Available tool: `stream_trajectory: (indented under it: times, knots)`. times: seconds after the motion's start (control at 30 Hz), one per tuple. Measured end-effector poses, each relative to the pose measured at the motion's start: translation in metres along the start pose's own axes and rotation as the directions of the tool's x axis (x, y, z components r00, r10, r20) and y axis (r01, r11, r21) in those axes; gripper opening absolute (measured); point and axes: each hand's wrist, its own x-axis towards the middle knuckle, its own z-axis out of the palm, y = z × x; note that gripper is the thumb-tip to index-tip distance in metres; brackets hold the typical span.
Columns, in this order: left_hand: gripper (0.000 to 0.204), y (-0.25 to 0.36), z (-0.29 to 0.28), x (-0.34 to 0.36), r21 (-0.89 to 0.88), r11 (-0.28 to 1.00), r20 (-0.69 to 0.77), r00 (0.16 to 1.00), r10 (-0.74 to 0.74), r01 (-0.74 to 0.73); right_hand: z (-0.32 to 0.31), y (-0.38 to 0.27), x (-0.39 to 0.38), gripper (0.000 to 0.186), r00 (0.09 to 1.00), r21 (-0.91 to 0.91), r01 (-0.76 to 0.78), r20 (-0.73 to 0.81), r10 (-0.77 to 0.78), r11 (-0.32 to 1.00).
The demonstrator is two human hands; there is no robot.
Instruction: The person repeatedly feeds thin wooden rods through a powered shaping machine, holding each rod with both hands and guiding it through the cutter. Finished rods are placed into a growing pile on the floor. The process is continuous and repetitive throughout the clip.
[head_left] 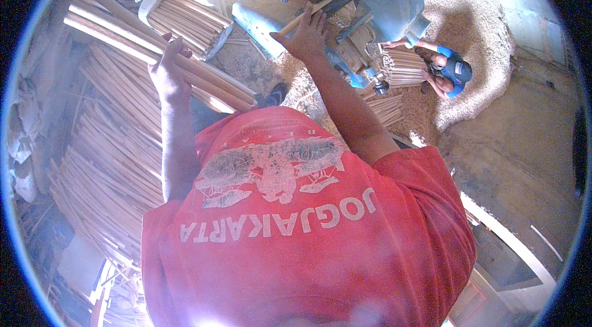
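We log 1 dowel in feed. The right hand holds a single wooden dowel, fingers closed around it, and the rod runs up and right from the hand into the blue machine. We judge this rod to be partly entered, since a stretch of it is visible between hand and machine body.

The left hand has its fingers wrapped over a held bunch of long dowels, which extends up-left and down-right of the hand. We count several rods in it, exact number not readable.

Stock not yet handled: a large pile of rough sticks lies to the left, well below the left hand, and a white sack of dowels stands just beyond the bunch. Both look full, so we judge most of the work remains.

On the far side, a second person in blue has hands at a bundle of sticks close by the machine. Sawdust lies heaped around the machine.
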Motion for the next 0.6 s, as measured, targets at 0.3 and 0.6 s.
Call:
stream_trajectory:
  times: [0.3, 0.6]
  knots:
    - [0.036, -0.002, -0.003, -0.003, 0.003, 1.000, -0.023, 1.000, -0.014, 0.014, 0.004, 0.006, 0.004, 0.140, 1.000, -0.066, -0.006, 0.002, 0.006, 0.998]
    - [0.034, -0.006, -0.005, -0.002, 0.004, 1.000, -0.036, 0.999, -0.012, 0.012, 0.007, 0.013, 0.008, 0.142, 0.999, -0.047, -0.014, 0.032, 0.016, 0.999]
